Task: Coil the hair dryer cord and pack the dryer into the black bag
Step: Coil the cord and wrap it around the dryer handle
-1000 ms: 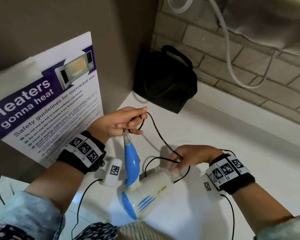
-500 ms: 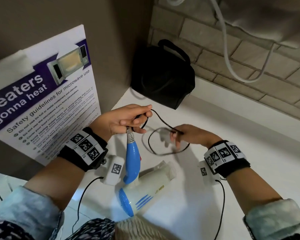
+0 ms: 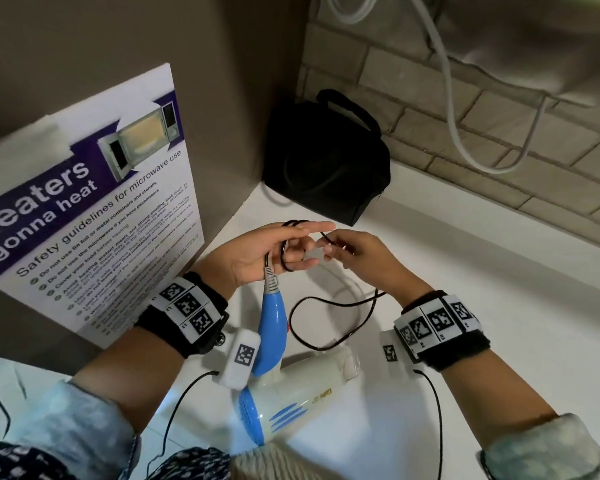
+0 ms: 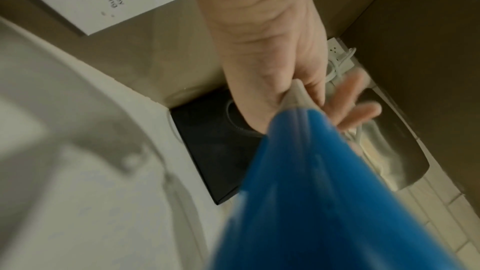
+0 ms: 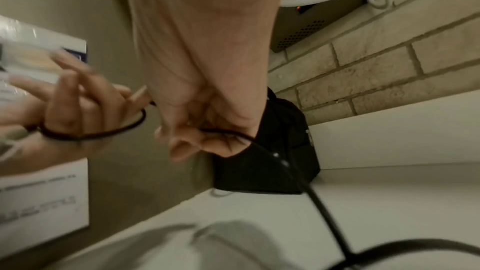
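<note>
The hair dryer (image 3: 302,393), white with a blue handle (image 3: 272,327), lies on the white counter (image 3: 482,323), its handle end lifted. My left hand (image 3: 291,249) holds the black cord (image 3: 326,327) just above the grey strain relief (image 4: 298,98), with small loops wound round its fingers. My right hand (image 3: 347,251) pinches the cord right beside the left fingertips; in the right wrist view the cord (image 5: 319,202) runs down from my curled right fingers (image 5: 182,141). A slack loop hangs below both hands. The black bag (image 3: 326,161) stands in the corner behind them.
A microwave safety poster (image 3: 94,216) leans against the grey panel on the left. A brick wall (image 3: 430,109) runs behind the counter, with a white hose (image 3: 458,126) hanging down it from a metal unit (image 3: 551,39) at top right.
My right hand has risen from over the dryer's nozzle to the left fingertips, bringing cord with it. More loops now sit on the left fingers, and the left index finger has straightened.
</note>
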{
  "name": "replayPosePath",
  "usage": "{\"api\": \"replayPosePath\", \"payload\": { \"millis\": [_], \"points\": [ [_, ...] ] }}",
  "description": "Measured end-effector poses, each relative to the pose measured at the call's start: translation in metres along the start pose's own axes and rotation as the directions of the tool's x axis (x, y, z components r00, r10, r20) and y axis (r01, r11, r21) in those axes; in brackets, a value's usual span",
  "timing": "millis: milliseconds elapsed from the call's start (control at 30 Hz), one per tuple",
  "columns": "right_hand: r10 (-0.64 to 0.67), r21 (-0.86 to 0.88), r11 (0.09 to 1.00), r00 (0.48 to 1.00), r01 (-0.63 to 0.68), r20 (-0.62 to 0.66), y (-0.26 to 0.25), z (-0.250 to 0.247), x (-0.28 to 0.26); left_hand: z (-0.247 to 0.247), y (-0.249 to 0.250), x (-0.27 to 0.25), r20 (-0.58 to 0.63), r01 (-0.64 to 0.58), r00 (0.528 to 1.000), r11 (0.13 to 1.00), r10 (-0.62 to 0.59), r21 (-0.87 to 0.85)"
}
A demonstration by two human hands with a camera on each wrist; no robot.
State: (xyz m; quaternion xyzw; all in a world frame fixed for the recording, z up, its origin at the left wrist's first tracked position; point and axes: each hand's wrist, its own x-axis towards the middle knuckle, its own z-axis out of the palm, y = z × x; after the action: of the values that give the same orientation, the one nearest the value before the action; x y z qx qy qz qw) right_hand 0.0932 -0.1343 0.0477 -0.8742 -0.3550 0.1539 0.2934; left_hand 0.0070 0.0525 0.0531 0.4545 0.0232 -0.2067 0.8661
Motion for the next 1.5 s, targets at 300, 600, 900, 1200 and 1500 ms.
{"api": "replayPosePath", "payload": {
  "millis": [300, 600, 900, 1200, 1500],
  "points": [
    [-0.069, -0.101, 0.992, 0.996, 0.074, 0.051, -0.022, 0.031, -0.014, 0.002, -0.008, 0.003, 0.075, -0.193, 0.973, 0.949, 0.217, -0.249],
    [-0.111, -0.211, 0.967, 0.982, 0.142, 0.15, -0.026, 0.031, -0.033, -0.009, -0.016, 0.009, -0.166, -0.281, 0.951, 0.952, 0.26, -0.119],
    [-0.183, -0.277, 0.94, 0.98, 0.199, 0.084, -0.048, 0.0, -0.034, -0.003, -0.018, 0.013, -0.227, -0.241, 0.941, 0.968, 0.252, 0.076],
    [-0.291, -0.161, 0.95, 0.944, 0.267, -0.156, -0.061, -0.019, 0.006, 0.03, -0.008, 0.005, -0.115, -0.075, 0.989, 0.988, 0.091, 0.136],
    [-0.156, 0.214, 0.962, 0.985, 0.168, -0.072, -0.035, -0.013, 0.029, 0.031, -0.003, -0.009, 0.001, -0.054, 0.998, 0.977, 0.055, 0.205]
  ]
}}
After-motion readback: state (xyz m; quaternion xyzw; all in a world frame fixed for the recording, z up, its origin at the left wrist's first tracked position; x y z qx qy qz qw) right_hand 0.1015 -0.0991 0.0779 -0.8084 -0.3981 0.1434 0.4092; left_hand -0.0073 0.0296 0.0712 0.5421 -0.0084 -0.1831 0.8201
